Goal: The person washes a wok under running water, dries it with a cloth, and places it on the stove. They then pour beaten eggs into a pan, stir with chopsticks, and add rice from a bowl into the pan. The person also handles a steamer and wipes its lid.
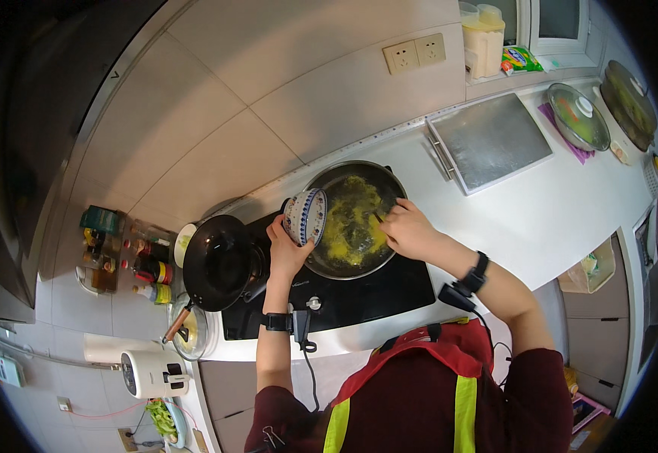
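Observation:
My left hand point(289, 249) grips a white bowl with a blue and floral pattern point(304, 217), tipped on its side over the left part of a large round pan point(357, 274). In the pan, yellow pieces that look like beaten egg point(343, 249) lie spread in clear liquid. Over the pan's right side, my right hand point(408, 229) is closed on a thin dark utensil, perhaps chopsticks point(379, 217), whose end points into the pan. The pan stands on a black glass cooktop point(357, 300).
A dark wok with a wooden handle point(218, 263) stands left of the pan, by a glass bowl point(196, 331) and sauce bottles point(153, 269). At the right are a metal cover panel point(493, 141) and a lidded glass bowl point(578, 116). A white appliance point(150, 374) sits lower left.

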The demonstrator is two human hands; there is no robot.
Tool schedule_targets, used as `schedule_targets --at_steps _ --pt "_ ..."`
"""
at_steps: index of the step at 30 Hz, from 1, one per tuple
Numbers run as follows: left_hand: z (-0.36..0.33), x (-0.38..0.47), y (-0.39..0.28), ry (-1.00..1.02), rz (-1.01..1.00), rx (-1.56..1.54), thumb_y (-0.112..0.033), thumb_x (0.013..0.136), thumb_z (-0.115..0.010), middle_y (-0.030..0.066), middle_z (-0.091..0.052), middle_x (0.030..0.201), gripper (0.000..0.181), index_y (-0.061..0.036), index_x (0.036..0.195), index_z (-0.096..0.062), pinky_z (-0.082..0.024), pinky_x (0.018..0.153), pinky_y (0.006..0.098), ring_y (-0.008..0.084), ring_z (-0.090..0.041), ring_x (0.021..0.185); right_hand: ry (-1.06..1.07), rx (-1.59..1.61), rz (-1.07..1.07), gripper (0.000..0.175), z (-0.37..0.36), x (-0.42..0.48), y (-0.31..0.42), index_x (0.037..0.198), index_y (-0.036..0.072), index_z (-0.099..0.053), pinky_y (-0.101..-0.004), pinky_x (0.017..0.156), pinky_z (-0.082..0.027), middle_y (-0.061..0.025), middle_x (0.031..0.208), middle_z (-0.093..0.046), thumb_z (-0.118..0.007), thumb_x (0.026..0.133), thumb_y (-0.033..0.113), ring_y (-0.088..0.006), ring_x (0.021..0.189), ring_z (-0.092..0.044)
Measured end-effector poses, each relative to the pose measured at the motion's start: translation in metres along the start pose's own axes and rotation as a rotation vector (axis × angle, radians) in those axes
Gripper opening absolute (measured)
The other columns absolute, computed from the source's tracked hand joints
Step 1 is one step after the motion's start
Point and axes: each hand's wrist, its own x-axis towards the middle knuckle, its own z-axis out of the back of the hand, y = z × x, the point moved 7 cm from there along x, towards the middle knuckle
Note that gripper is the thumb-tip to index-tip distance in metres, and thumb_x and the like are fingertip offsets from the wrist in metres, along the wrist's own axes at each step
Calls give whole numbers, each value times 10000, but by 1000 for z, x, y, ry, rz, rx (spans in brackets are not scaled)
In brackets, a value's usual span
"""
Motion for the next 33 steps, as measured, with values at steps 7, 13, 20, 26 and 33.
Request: schedule_targets --at_steps 7,13,20,26,33 --pt "-18 -1 -6 83 36 14 -248 680 -761 235 -340 1250 838 -39 1319 -261 -527 791 434 409 -574 961 -184 390 -11 175 66 -40 3 917 76 -692 -448 1058 -336 -72 819 -650 -609 768 112 -236 891 -601" --pt "-50 6 1 175 129 -17 -260 680 -733 271 -374 1237 819 -37 1320 -274 -503 838 436 428 -532 1023 -243 465 -98 186 87 -62 -2 941 82 -684 -454 1073 -325 -74 837 -646 -610 770 82 -221 909 -609" --pt "-74 -11 20 315 576 -896 -308 894 -540 261 -475 1211 663 27 1333 -173 -586 715 336 318 -649 916 -323 453 -137 206 115 -80 -7 937 65 -678 -474 1056 -339 -89 841 -650 -610 747 29 -253 941 -616" --pt "-75 -38 -4 300 629 -1369 -184 963 -406 266 -414 1297 524 -15 1376 -130 -543 882 392 350 -616 1024 -326 389 -135 229 126 -79 -4 936 53 -676 -477 1045 -350 -103 841 -652 -609 724 -1 -265 958 -619" --pt "-79 -42 11 69 428 -982 -178 925 -515 195 -348 1358 623 -47 1390 -121 -492 910 402 283 -517 1153 -305 354 -103 224 124 -76 4 927 50 -675 -483 1041 -351 -107 840 -651 -617 717 -4 -263 961 -618"
